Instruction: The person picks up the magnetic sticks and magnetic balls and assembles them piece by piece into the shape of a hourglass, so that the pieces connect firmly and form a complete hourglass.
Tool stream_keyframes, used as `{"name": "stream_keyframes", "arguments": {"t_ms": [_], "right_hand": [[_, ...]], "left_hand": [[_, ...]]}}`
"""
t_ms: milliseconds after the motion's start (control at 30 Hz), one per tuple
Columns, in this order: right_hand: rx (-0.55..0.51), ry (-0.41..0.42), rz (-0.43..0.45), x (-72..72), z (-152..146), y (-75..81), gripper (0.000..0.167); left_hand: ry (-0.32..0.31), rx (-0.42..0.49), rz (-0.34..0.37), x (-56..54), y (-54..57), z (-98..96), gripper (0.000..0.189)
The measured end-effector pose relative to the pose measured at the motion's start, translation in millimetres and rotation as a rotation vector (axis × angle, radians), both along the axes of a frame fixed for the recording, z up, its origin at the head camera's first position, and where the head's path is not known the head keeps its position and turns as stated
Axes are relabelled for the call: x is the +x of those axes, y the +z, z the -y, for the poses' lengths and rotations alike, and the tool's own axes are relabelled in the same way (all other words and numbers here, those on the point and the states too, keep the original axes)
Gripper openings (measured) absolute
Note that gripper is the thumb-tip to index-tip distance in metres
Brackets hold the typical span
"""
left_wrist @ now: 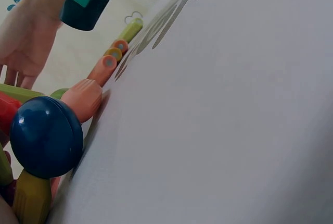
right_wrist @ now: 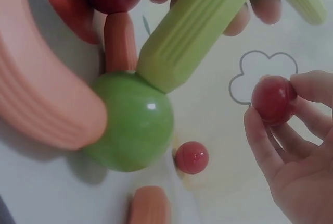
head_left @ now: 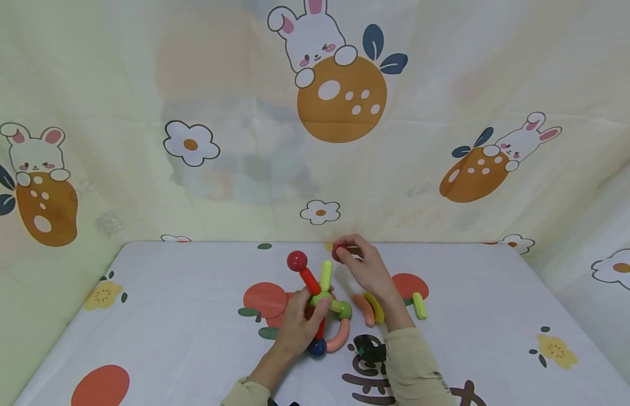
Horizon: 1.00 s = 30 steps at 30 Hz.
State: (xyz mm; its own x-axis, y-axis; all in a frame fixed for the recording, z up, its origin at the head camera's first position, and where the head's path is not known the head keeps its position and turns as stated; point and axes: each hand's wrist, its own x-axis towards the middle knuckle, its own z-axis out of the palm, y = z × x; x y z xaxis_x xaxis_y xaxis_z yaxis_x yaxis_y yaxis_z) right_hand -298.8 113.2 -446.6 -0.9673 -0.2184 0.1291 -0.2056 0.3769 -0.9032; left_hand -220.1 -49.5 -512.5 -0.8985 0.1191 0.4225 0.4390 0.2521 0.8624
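Note:
My left hand (head_left: 298, 322) grips a built frame of toy balls and rods near the middle of the table. A red ball (head_left: 296, 260) tops its red rod (head_left: 309, 281), and a light green rod (head_left: 326, 275) points up beside it. Lower on the frame are a green ball (head_left: 345, 309), a curved pink rod (head_left: 339, 337) and a dark blue ball (left_wrist: 47, 136) with a yellow rod (left_wrist: 32, 198) joined to it. To the right of the frame and apart from it, my right hand (head_left: 368, 269) pinches a loose red ball (right_wrist: 273, 100) between thumb and fingers.
Right of the frame lie a curved orange-pink rod (head_left: 364, 310), a curved yellow rod (head_left: 375, 308) and, farther right, a green rod (head_left: 419, 306). Another red ball (right_wrist: 192, 157) shows in the right wrist view. A patterned curtain (head_left: 233, 186) hangs behind the table (head_left: 177, 338).

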Motion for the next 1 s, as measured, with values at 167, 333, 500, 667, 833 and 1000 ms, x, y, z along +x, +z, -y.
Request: {"name": "stream_keyframes", "arguments": {"t_ms": [167, 333, 500, 667, 833, 1000], "right_hand": [[-0.066, 0.005, 0.007, 1.6, 0.6, 3.3, 0.023], [-0.086, 0.015, 0.015, 2.2, 2.1, 6.0, 0.025], [-0.077, 0.034, 0.017, 3.9, 3.8, 9.2, 0.026], [-0.058, 0.056, 0.0, 6.6, 6.4, 13.9, 0.026], [-0.058, 0.069, -0.024, 8.4, 7.3, 17.1, 0.026], [-0.061, 0.067, -0.01, 11.8, 9.1, 23.3, 0.026]], "left_hand": [[0.002, 0.002, -0.005, 0.2, 0.5, 0.1, 0.02], [0.0, 0.002, -0.004, -0.3, -0.4, 0.0, 0.02], [-0.002, -0.005, 0.001, 0.2, -0.4, 0.3, 0.02], [-0.008, 0.0, 0.004, 0.3, 0.8, 0.5, 0.02], [-0.009, 0.007, -0.002, -0.6, 0.0, 0.4, 0.02], [-0.008, 0.006, -0.003, -0.8, -0.1, 0.6, 0.02]]}}
